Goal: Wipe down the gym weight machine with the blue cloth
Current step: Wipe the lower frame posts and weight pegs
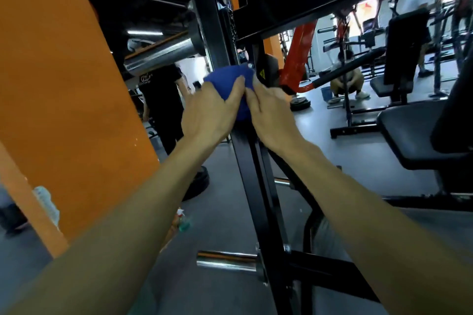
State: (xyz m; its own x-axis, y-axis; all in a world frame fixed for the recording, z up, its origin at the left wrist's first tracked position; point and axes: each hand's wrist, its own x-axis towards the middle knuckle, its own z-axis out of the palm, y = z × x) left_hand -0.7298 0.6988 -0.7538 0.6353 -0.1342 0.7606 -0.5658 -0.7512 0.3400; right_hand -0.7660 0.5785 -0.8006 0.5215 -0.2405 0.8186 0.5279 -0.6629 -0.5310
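Blue cloth [231,79] wrapped round black upright post [252,161] — left hand [211,112] gripping it, right hand [272,115] fingers pinching its edge

Both forearms are bare to the left hand [208,112] and right hand [271,115]

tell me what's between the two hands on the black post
In the head view, the bunched blue cloth sits between the left hand and right hand, against the black upright post.
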